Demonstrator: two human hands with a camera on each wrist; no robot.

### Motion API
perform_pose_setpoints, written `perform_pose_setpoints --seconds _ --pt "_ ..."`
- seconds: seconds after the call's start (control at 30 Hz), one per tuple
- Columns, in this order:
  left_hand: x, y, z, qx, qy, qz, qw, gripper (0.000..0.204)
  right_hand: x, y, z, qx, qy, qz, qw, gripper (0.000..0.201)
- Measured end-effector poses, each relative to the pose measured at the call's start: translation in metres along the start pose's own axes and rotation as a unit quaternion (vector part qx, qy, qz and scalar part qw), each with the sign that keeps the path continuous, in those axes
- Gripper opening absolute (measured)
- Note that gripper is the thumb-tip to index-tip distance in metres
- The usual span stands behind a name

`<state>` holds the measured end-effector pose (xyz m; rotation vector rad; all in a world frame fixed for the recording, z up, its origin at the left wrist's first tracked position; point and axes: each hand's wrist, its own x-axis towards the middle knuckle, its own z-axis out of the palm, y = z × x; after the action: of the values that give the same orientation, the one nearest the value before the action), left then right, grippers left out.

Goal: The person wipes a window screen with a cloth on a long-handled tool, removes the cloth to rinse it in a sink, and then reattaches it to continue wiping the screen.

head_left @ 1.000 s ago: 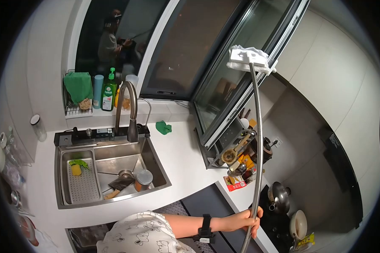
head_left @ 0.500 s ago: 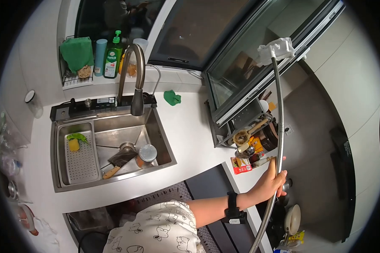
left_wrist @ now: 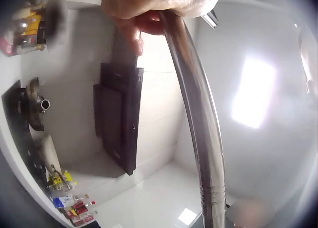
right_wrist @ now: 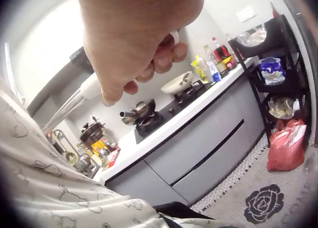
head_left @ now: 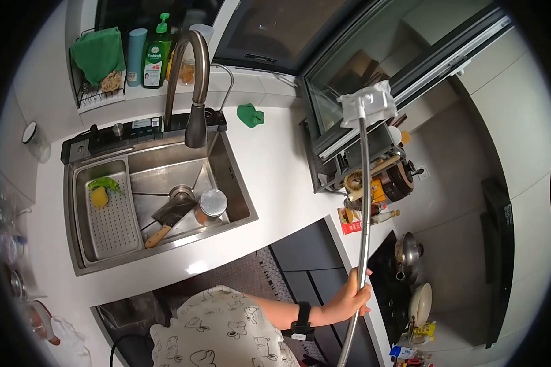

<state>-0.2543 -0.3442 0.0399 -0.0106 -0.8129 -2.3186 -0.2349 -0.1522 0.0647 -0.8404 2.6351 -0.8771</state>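
My left hand grips the steel pole of a mop, fingers wrapped round it. In the left wrist view the left hand shows at the top with the pole running down from it. A white mop head with a cloth on it tops the pole and overlaps the opened window sash in the head view. My right hand curls round the white handle at the pole's other end; this hand lies outside the head view.
A sink holds a cleaver, a jar and a perforated tray. The faucet rises behind it. A dish rack stands beneath the sash. Pans sit on the stove at right. A black shelf stands farther off.
The mop head swung right along the sash, then back left and lower onto its pane. My left hand rose rightward, then came back down, gripping the pole throughout. The head view shifted too.
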Motion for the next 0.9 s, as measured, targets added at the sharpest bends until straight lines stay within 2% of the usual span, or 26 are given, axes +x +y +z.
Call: perform_pose_setpoints --seconds 0.17,0.23,0.4,0.5,0.73,0.9 --pt "-0.023 -0.031 -0.029 -0.007 0.035 -0.033 0.999 0.027 0.004 -0.003 0.004 0.005 -0.009 -0.003 1.000 0.030" --pt "-0.027 -0.038 -0.046 0.003 0.072 -0.046 0.996 0.025 0.007 -0.003 0.006 0.006 -0.016 -0.003 1.000 0.029" --pt "-0.024 -0.038 -0.060 -0.012 0.041 -0.075 0.996 0.023 0.016 -0.007 0.010 0.005 -0.033 -0.010 0.999 0.028" --pt "-0.007 -0.038 -0.080 -0.027 0.047 -0.046 0.997 0.023 0.022 -0.011 0.014 0.003 -0.042 -0.016 0.999 0.028" --pt "0.045 0.004 -0.107 0.035 0.065 -0.036 0.997 0.025 0.040 -0.028 0.029 -0.003 -0.059 -0.025 0.998 0.027" --pt "0.093 0.027 -0.151 0.067 0.066 -0.012 0.995 0.028 0.047 -0.038 0.036 -0.005 -0.069 -0.013 0.998 0.026"
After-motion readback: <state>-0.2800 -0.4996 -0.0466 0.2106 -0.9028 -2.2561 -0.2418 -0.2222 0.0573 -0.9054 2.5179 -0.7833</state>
